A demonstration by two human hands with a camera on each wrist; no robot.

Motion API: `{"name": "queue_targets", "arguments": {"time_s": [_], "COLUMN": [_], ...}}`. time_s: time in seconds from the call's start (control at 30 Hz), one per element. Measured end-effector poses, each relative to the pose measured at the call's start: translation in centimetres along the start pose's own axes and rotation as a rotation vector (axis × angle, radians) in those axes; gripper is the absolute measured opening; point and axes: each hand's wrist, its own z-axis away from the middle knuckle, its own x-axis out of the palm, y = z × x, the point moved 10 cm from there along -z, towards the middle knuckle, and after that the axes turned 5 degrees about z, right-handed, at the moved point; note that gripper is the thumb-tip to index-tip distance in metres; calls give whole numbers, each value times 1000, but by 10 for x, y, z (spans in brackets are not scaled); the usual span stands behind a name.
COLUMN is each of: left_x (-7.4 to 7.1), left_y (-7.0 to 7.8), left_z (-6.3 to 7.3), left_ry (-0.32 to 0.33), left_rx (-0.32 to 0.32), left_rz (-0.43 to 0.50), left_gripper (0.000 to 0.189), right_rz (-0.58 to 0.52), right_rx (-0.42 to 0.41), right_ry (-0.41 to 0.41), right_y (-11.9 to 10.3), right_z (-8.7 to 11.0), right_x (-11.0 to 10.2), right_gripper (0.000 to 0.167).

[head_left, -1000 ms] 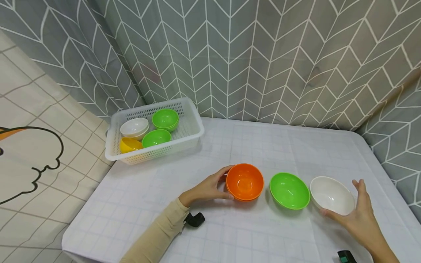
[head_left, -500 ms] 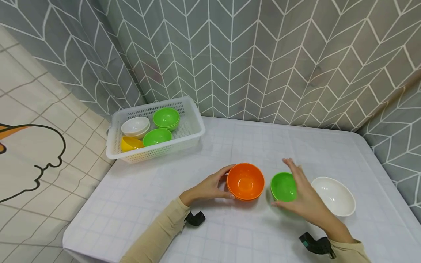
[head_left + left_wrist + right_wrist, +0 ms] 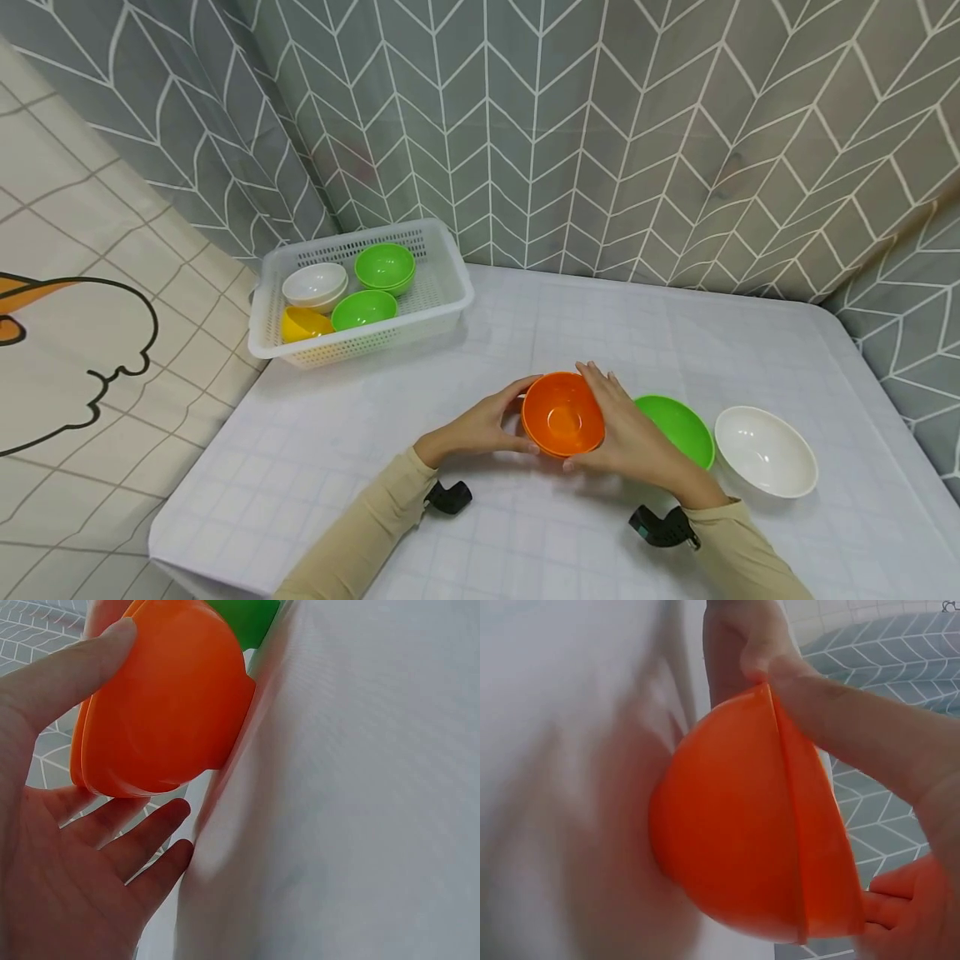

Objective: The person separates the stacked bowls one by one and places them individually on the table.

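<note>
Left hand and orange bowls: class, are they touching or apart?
Touching. The left wrist view shows it: the left hand's thumb crosses the rim, its tip resting against the outer wall of the orange bowls.

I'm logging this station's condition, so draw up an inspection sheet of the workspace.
Surface: white, faintly gridded tablecloth.
Job's things: two nested round orange plastic-looking bowls; beside them, a round green bowl, then a round white bowl.
Clutter: white perforated plastic basket holding white bowls, green bowls and a yellow bowl.
Grip: left hand and right hand hold the orange bowls from opposite sides.
Cables: nothing seen.
Surroundings: grey curtain with white chevrons; at left, a pale gridded covering with a cartoon outline.
</note>
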Motion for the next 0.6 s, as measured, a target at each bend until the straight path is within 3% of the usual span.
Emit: {"name": "queue_targets", "arguments": {"time_s": [0.13, 0.27, 0.33, 0.6], "left_x": [-1, -1, 0, 0], "left_y": [10, 10, 1, 3], "left_z": [1, 1, 0, -1], "left_ry": [-4, -12, -7, -2], "left_rx": [-4, -3, 6, 32], "left_rz": [12, 23, 18, -4], "left_gripper": [95, 95, 96, 96], "right_rz": [-3, -31, -39, -83], "right_rx": [14, -1, -10, 16], "right_ry": [-17, -15, -7, 3], "right_y": [3, 4, 4, 7], "right_z": [-1, -2, -2, -1], "right_x": [2, 3, 3, 4], "right_gripper": [126, 123, 122, 122]}}
